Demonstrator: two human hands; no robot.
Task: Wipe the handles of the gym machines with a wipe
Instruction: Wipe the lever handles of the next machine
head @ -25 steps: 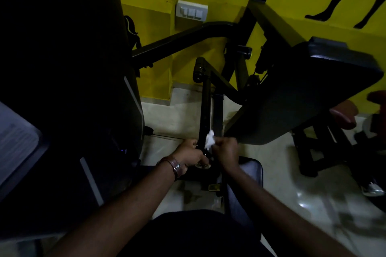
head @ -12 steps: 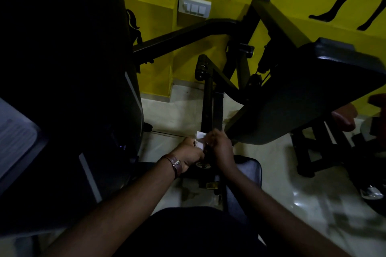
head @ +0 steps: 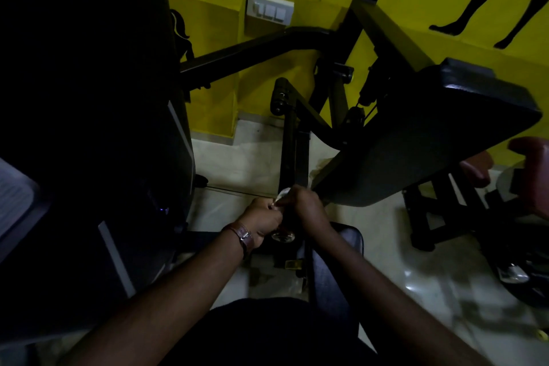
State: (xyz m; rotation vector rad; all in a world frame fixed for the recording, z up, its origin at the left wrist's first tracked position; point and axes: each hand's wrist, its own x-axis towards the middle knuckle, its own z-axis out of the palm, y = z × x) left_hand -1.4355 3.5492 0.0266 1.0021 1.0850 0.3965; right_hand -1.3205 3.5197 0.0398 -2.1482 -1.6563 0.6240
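Wipe (head: 281, 194): white, crumpled, poking up between both hands low at frame centre, against the dark upright bar.
Handle bar (head: 289, 154): black post, long axis running 12 to 6 o'clock, continuing below the hands to a shiny round end cap (head: 282, 236).
Left hand (head: 263, 218): fingers curled, pinching the wipe's lower edge at 9 o'clock of the bar; brown watch strap (head: 243, 236) on the wrist.
Right hand (head: 306, 208): curled over the wipe at 3 o'clock of the bar; wrapping the bar itself or only the wipe, cannot tell.
Nearer hand: neither, both touching at the wipe.
Coming stroke, by judgement: along the bar toward 12 or 6 o'clock.
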